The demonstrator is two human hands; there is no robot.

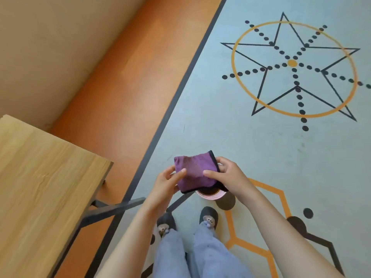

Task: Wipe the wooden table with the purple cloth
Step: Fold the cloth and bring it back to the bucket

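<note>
No text, label, brand or number can be read anywhere in the view. Only drawn signs are seen, printed on the pale floor mat: at 1 o'clock, a star figure outlined in black, ringed by an orange circle and crossed by dotted lines; at 5 o'clock, orange and black hexagon outlines with black dots.

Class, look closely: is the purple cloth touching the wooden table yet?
Apart. The head view shows the purple cloth held between both hands above the floor, with floor visible between it and the wooden table.
</note>
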